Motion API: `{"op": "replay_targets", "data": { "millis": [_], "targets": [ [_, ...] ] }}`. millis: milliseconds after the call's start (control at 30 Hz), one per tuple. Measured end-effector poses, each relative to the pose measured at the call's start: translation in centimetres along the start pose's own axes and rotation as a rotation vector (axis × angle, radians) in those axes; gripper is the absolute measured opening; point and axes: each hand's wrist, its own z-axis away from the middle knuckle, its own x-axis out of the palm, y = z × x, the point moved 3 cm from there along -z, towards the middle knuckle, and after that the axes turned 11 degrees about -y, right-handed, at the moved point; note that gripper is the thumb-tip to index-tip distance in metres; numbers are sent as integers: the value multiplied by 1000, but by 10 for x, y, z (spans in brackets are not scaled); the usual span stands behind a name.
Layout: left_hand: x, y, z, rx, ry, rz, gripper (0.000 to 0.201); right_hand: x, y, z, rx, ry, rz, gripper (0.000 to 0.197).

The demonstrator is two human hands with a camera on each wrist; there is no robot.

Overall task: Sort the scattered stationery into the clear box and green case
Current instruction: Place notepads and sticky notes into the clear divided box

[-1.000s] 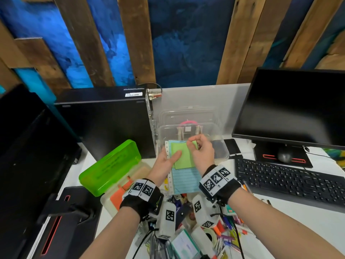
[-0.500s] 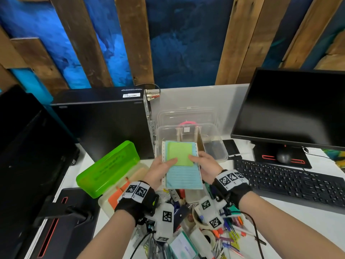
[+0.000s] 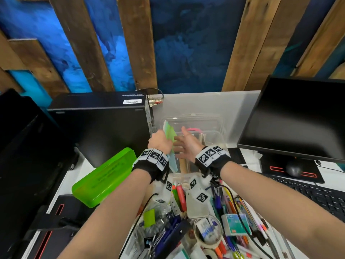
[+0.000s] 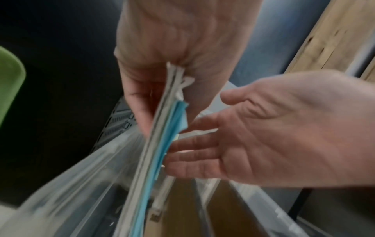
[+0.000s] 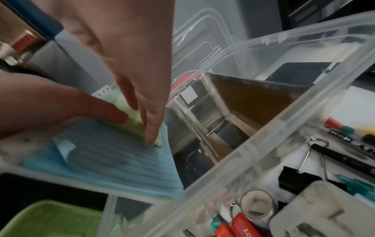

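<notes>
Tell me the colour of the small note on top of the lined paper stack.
Light green sticky note on the blue lined paper stack; clearest in the right wrist view.

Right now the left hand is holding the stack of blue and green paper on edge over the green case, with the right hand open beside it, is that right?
Not quite. The left hand holds the paper stack on edge over the clear box, not the green case. The head and right wrist views show it. The right hand is open beside it.

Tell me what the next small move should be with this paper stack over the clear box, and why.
Probably lower the paper stack on edge into the clear box and release. The left hand pinches it upright at the box's left wall, while the right hand steadies its face with straight fingers.
</notes>
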Motion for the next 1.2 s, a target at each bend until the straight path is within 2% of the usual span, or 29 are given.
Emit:
{"op": "replay_targets", "data": {
  "millis": [100, 233, 367, 533, 633, 733, 867, 967, 1033, 1167, 1200],
  "targets": [
    [8, 1, -11, 8, -24, -58, 30, -1, 2, -22, 61, -8, -1, 74],
    [34, -14, -18, 2, -123, -81, 28, 1, 22, -38, 167, 29, -20, 76],
    [51, -23, -23, 23, -167, -157, 30, -10, 50, -71, 233, 56, -45, 111],
    [54, -26, -27, 127, -181, -279, 28, -4, 54, -69, 264, 63, -104, 103],
    [52, -28, -31, 84, -226, -222, 28, -4, 54, -73, 277, 68, -96, 100],
    [50, -28, -34, 33, -274, -163, 26, -2, 56, -79, 305, 61, -81, 105],
    [49, -26, -30, 39, -308, -144, 22, -2, 69, -95, 317, 55, -38, 116],
    [51, -25, -29, 52, -351, -183, 24, -3, 74, -95, 275, 51, -38, 112],
    [48, -25, -26, 64, -314, -272, 26, -9, 81, -104, 283, 49, -12, 121],
    [37, -30, -8, 157, -34, -564, 21, -38, 125, -166, 303, 85, 47, 155],
    [36, -36, -4, 159, 12, -571, 19, -32, 122, -160, 309, 115, 73, 159]
  ]
}}
